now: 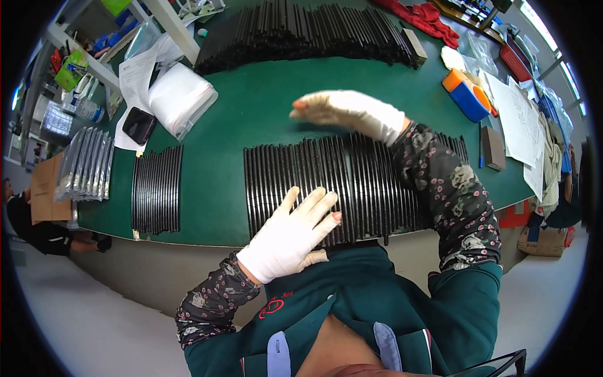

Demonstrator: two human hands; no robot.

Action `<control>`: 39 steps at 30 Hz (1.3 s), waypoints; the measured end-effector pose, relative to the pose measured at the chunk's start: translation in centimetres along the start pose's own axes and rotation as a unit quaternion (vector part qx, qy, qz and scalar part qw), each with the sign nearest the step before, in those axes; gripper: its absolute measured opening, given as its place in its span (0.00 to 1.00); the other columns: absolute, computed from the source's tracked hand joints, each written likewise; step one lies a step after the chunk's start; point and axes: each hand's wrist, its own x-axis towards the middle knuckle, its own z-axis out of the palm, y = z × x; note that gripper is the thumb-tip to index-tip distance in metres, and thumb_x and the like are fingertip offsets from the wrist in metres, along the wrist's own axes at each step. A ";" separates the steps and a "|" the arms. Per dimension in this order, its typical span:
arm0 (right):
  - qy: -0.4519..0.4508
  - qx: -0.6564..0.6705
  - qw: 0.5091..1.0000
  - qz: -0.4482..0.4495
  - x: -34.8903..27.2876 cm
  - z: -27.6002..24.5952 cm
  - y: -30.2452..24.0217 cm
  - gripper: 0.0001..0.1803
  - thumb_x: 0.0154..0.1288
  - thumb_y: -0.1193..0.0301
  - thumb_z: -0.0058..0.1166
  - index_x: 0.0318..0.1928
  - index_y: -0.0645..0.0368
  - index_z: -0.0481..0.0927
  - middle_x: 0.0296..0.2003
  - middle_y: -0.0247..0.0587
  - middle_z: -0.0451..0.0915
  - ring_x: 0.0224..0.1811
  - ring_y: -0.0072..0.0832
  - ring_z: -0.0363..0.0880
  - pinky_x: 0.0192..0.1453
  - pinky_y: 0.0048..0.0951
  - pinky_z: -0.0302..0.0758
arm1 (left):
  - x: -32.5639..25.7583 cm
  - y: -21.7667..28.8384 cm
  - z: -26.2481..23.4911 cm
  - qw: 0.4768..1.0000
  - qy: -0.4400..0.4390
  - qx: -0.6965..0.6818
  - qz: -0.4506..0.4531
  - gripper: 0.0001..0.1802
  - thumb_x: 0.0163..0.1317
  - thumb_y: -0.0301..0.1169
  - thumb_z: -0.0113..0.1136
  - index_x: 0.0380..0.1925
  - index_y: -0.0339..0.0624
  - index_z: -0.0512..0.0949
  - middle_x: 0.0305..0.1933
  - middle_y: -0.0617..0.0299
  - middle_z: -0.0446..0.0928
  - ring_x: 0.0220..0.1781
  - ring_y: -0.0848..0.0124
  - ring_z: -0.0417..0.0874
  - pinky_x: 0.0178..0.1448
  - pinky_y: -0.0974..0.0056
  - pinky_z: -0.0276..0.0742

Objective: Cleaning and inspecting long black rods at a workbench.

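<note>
Fingers of left white-gloved hand [286, 242] spread, resting on row of slender glossy black rods [298, 166] along green table's [213, 188] near edge; right white-gloved hand's [352, 112] fingers look together; row seems mostly laid, ends uneven; black rod heap [301, 34] behind looks unsorted

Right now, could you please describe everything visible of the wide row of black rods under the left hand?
The row comprises slim, glossy black rods, material unclear, lying side by side on the green table, ends toward the person. A narrow gap splits it. The left hand rests on its left part; the patterned right sleeve hides some of its right part.
</note>
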 end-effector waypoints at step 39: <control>0.090 -0.677 0.729 0.047 -6.6 3.9 1.1 0.37 0.67 0.49 0.48 0.66 0.66 0.65 0.64 0.55 0.67 0.71 0.46 0.60 0.74 0.44 0.56 | -1.7 0.4 -0.5 0.997 -0.030 0.068 -0.029 0.45 0.44 0.52 0.70 0.61 0.44 0.65 0.68 0.47 0.62 0.70 0.47 0.62 0.68 0.36 0.56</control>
